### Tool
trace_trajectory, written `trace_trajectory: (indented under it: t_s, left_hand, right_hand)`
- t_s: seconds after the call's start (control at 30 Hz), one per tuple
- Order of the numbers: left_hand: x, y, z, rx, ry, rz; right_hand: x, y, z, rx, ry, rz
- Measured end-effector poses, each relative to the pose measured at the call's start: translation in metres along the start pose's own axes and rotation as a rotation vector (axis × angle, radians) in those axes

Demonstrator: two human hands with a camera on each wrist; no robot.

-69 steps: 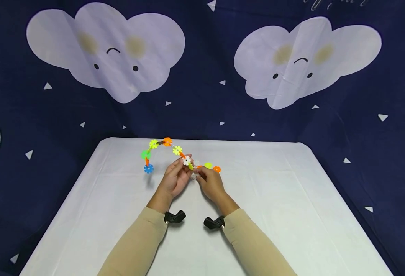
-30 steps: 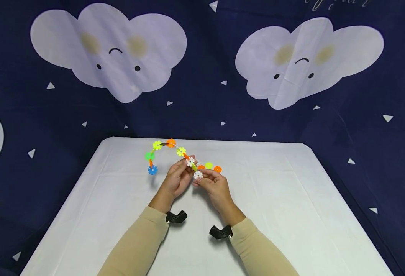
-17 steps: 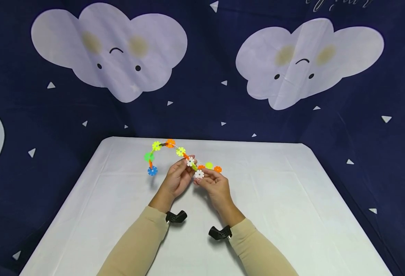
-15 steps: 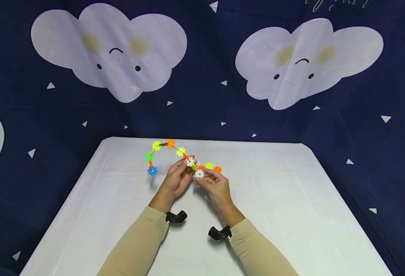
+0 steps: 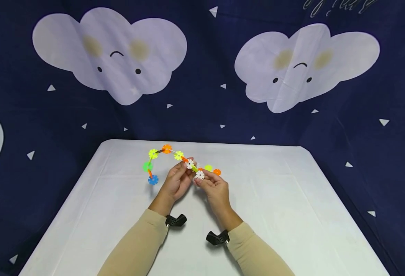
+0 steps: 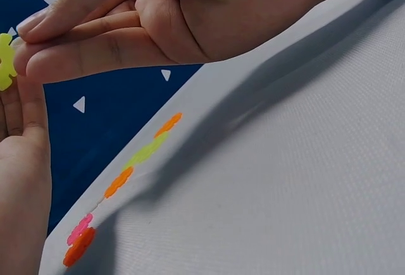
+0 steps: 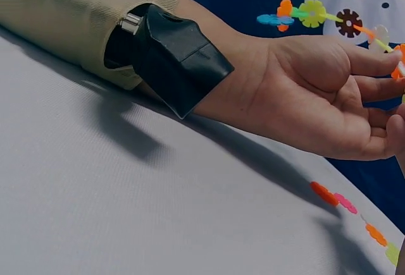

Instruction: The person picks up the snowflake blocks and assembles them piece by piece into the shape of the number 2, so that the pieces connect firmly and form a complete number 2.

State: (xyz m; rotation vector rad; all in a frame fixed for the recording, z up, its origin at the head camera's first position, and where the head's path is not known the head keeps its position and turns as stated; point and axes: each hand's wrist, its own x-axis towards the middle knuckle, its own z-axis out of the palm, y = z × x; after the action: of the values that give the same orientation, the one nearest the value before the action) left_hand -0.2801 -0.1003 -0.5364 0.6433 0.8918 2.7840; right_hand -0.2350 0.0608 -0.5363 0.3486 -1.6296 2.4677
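Note:
A chain of flower-shaped interlocking plastic discs arcs above the table, running from a blue disc through green, yellow, orange and white ones. My left hand pinches it near a white disc toward its close end. At that end, the thumb and fingers of my right hand pinch another white disc, beside a yellow-green link. In the right wrist view, a brown disc also shows in the chain. A yellow-green disc sits at the fingertips in the left wrist view, cut by the frame's edge.
Several loose discs lie in a row on the white table behind the hands, among them yellow-green, orange and pink. A dark blue cloth with printed clouds hangs beyond the table's far edge.
Earlier my right hand was closer to the left one; it has drawn slightly back, and the white end disc now faces up in its fingers. Lately the chain's far end has dipped a little.

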Motion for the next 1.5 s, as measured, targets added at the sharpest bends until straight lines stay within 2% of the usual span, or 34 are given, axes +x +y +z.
trace_trajectory:
  t_s: [0.3, 0.63, 0.77, 1.07, 1.5]
  left_hand:
    - [0.0005, -0.0006, -0.0012, -0.009, -0.001, 0.004]
    - [-0.0015, 0.0003, 0.0000, 0.011, 0.018, -0.002]
    - [-0.0018, -0.0001, -0.0004, 0.016, 0.003, -0.006]
    - [-0.0021, 0.0001, 0.0007, -0.024, -0.028, -0.025]
    - [-0.0046, 0.0027, 0.0024, 0.042, -0.061, -0.069]
  right_hand:
    - [0.0001, 0.0001, 0.0016, 0.026, 0.001, 0.003]
    - [0.0016, 0.0007, 0.0020, 0.123, -0.002, 0.021]
    - [0.0011, -0.0007, 0.0023, 0.151, -0.017, 0.030]
    - [0.0016, -0.0004, 0.0024, 0.161, 0.016, 0.021]
    - [-0.0006, -0.0011, 0.0027, 0.163, -0.029, -0.013]
